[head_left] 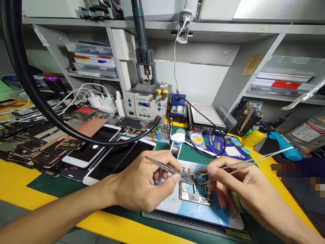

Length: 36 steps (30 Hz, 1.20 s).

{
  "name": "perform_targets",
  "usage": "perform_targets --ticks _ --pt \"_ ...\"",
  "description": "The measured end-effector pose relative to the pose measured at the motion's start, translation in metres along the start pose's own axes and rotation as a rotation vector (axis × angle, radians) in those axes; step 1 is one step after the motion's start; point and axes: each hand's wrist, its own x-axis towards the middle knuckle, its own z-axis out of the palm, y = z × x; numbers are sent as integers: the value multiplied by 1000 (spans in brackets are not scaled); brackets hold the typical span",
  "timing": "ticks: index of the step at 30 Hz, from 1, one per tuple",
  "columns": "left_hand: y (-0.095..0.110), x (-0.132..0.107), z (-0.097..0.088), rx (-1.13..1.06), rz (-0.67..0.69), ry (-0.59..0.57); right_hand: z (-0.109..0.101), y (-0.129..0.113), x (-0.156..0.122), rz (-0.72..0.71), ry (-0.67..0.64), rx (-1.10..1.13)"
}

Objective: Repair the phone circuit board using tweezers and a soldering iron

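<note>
Left hand [142, 179] has its grip pinched tight on flat tweezers [165, 166], and the right hand [233, 184] grips thin tweezers [254, 161]. Both tips meet on the circuit board [194, 193], which lies on a blue pad [203, 211] on the table [15, 183]. Phones [88, 152] are piled to the left, with a soldering station [144, 105] behind.

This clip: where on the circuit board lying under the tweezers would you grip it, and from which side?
Probably its thin side edges, coming from the near end. The circuit board lies flat on the blue sheet, top crowded with parts, and the left tweezers in the left hand and right tweezers in the right hand meet at its far end.
</note>
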Motion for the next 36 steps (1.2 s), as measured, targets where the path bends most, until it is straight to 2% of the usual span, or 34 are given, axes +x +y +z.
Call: perform_targets --ticks 4,9,11,20,31,36 --pt "0 -1 0 -1 11 3 2 -4 -3 57 34 -27" --pt "4 1 -2 8 -6 -5 -3 -1 1 86 -114 -47" --pt "4 1 -2 13 -19 -11 -6 1 2 84 -136 -47" --pt "-4 -2 3 -13 9 20 -6 4 -2 58 -101 -140" --pt "-1 -2 2 -24 -21 17 -4 -1 -4 24 -82 -197" --pt "-2 -2 2 -24 -21 32 1 -5 -7 60 24 -182"
